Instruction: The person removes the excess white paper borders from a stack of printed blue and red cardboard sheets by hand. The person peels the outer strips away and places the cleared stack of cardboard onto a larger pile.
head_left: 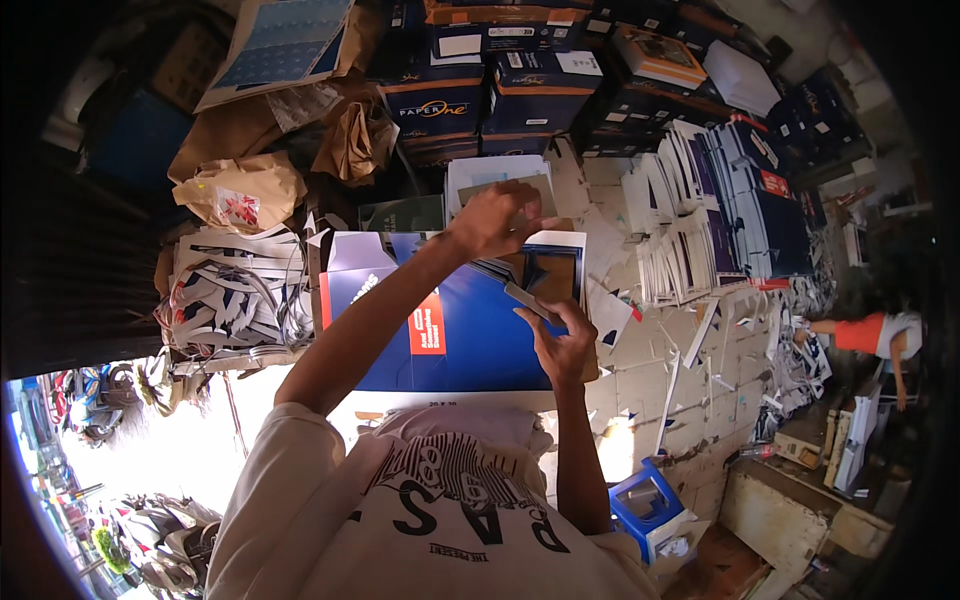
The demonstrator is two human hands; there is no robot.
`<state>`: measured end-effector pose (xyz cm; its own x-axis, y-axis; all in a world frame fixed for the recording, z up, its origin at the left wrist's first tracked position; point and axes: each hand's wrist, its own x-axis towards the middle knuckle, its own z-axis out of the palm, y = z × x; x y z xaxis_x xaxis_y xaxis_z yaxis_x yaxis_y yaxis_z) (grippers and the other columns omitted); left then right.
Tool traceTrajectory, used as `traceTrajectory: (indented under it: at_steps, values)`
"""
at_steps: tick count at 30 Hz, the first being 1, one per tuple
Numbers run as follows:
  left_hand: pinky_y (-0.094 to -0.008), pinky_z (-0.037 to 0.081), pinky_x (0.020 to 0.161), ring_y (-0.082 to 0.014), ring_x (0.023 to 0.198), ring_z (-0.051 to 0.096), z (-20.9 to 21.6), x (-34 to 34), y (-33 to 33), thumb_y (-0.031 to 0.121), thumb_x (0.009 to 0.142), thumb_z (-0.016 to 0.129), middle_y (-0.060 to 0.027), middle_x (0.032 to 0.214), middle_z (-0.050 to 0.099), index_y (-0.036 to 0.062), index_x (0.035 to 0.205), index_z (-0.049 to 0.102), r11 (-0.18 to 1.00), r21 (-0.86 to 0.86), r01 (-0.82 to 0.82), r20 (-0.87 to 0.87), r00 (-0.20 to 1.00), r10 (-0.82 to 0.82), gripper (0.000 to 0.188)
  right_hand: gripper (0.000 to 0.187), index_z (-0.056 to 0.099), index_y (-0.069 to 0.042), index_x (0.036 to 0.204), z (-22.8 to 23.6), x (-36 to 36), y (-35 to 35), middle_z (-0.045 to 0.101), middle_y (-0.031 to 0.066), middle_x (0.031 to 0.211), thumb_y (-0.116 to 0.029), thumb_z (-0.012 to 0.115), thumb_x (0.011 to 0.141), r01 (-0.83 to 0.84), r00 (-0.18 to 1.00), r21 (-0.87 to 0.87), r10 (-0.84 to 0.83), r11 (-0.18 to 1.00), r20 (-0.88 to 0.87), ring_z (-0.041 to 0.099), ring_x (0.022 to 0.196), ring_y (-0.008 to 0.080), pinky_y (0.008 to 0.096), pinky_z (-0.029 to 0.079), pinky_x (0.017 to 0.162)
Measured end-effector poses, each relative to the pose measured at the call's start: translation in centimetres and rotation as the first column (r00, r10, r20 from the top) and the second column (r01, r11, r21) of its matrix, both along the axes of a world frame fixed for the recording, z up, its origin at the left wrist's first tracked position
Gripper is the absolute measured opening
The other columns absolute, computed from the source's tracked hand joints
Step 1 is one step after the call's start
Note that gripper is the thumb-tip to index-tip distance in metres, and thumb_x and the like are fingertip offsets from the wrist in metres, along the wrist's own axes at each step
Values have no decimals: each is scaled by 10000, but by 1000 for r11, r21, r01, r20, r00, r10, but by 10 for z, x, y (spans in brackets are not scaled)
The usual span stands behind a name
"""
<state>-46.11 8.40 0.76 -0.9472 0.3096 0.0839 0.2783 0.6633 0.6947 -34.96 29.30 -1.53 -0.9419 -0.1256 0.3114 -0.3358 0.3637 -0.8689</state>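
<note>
T-shirt (pixel 400 565), off-white, lower middle of the frame: front bears a black striped graphic (pixel 445 472), bold black capitals (pixel 412 507) and smaller dark print (pixel 458 553). Left sleeve (pixel 280 460), loose and plain, ends near the elbow. Left hand (pixel 492 220) and right hand (pixel 562 345) are bare.

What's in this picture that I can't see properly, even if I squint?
All in the head view:
- Left hand: its palm is turned away, hidden by its own back.
- Small grey thing: partly covered by the right hand.
- Blue sheet: partly hidden beneath the left forearm.
- Light blue sheet: cut off by the top edge.
- Other person: too small.
</note>
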Motion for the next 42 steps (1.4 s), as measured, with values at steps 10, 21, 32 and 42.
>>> traceTrajectory:
  at_steps: [10,21,32,42]
  values:
    - [-452,499,890,-310,1039,637,-68,113,-18,283,820,727,-95,1130,650,166,1097,693,929,-368,-29,67,996,57,302,558,675,21,1039,-3,-34,49,680,105,940,-519,557,957,-227,788,-334,374,915,489,634,830,176,309,496,780]
    - [-439,565,726,-234,1044,622,-44,163,5,126,701,717,-39,1076,610,139,991,654,967,-222,-127,-201,976,82,297,818,633,91,1129,19,-79,-1,670,257,1108,-562,813,670,-650,675,517,110,557,730,653,1043,355,394,489,923]
    - [-403,568,749,-245,1078,607,-39,157,0,106,666,732,-42,1105,597,139,1080,656,947,-311,-74,-126,991,36,422,227,665,8,759,-22,-53,19,633,74,717,-212,698,803,-415,809,137,297,899,507,566,623,123,293,434,559]
    - [-407,557,784,-260,967,660,-41,181,8,172,624,763,-54,1059,650,117,1123,654,963,-259,-79,-207,978,24,514,466,577,-48,904,-30,-77,21,575,28,781,-509,639,909,275,419,-357,222,893,880,559,678,122,220,476,591]
